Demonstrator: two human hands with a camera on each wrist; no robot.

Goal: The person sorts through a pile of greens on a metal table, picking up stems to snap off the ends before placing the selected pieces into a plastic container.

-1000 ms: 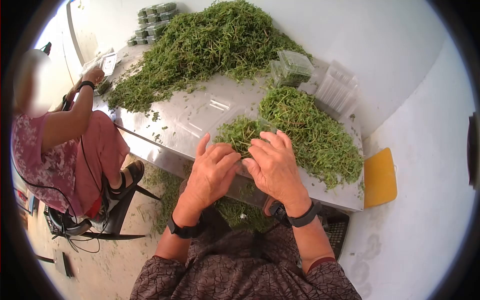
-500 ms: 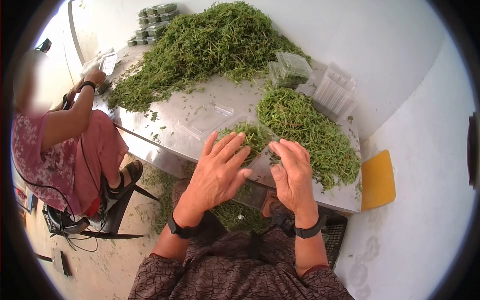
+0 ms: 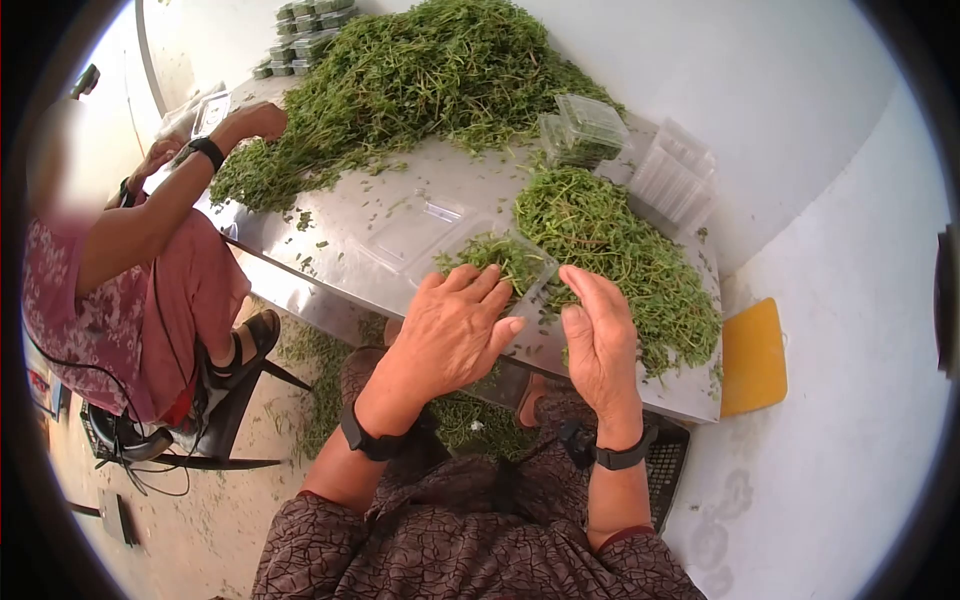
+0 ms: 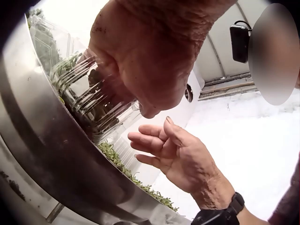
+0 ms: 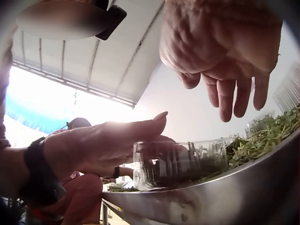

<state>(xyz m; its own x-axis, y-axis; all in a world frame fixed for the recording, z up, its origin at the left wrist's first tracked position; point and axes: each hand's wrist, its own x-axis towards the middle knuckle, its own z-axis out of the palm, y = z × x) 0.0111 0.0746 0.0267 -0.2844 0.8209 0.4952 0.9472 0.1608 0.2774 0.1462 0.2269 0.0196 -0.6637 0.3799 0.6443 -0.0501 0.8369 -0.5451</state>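
A clear plastic clamshell box (image 3: 540, 287) holds green leafy stems (image 3: 515, 257) near the table's front edge. Its lid (image 3: 412, 238) lies folded back toward the far left. My left hand (image 3: 447, 330) is over the box, fingers straight and reaching down onto the greens; in the right wrist view those fingers (image 5: 161, 146) pass inside the box's ribbed wall. My right hand (image 3: 604, 345) hovers just right of the box with fingers extended, and the left wrist view shows nothing in its palm. Beyond it spreads a low heap of the same greens (image 3: 620, 255).
A large mound of greens (image 3: 440, 90) covers the table's back. Nested clear boxes (image 3: 675, 180) and a filled box (image 3: 585, 130) stand at the back right, stacked packed boxes (image 3: 305, 40) at the back left. A yellow board (image 3: 756, 357) leans by the right edge. Another person (image 3: 150, 260) sits at left.
Both hands were together over the box, then lifted and spread apart. Now my left hand has come down onto the greens and my right hand is farther right. The other person's hand has reached toward the mound.
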